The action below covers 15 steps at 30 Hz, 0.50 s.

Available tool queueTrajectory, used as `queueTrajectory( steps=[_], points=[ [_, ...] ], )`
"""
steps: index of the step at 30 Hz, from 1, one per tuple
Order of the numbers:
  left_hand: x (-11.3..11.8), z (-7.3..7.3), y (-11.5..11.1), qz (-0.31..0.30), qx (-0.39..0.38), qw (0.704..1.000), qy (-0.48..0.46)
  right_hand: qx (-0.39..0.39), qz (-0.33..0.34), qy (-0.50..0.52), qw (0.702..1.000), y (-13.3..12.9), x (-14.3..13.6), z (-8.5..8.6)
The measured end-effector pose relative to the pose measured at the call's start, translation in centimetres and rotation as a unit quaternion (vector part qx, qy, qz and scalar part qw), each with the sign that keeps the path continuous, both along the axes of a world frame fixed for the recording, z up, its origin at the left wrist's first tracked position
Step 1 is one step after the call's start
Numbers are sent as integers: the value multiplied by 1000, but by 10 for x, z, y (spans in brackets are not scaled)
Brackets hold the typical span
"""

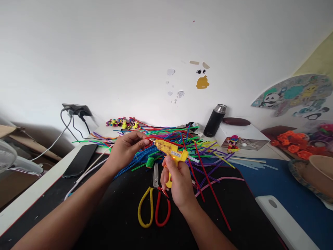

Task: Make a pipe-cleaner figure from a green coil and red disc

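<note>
The lone view looks forward and down from the head, above both hands (pixel 127 149).

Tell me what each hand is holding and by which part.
The right hand grips the yellow glue gun by its handle; the left hand pinches a red piece near the nozzle, which part is unclear.

- Soft, diffuse, moderately bright light
- Small highlights on the flask's metal cap (pixel 220 109)
- Orange light glowing on the glue gun (pixel 166 147)
- Wide-angle stretching at edges; centre fairly sharp
</note>
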<state>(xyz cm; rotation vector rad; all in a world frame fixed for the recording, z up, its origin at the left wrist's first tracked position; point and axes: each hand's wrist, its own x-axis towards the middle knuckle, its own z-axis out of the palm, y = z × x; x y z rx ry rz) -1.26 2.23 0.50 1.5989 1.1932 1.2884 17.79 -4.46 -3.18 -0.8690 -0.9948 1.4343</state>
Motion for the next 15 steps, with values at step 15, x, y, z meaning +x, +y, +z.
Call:
queueTrajectory(
  steps=[15],
  points=[
    [-2, -1, -1, 13, 37, 998, 57, 0, 3, 6, 1000, -2, -1, -4]
  ],
)
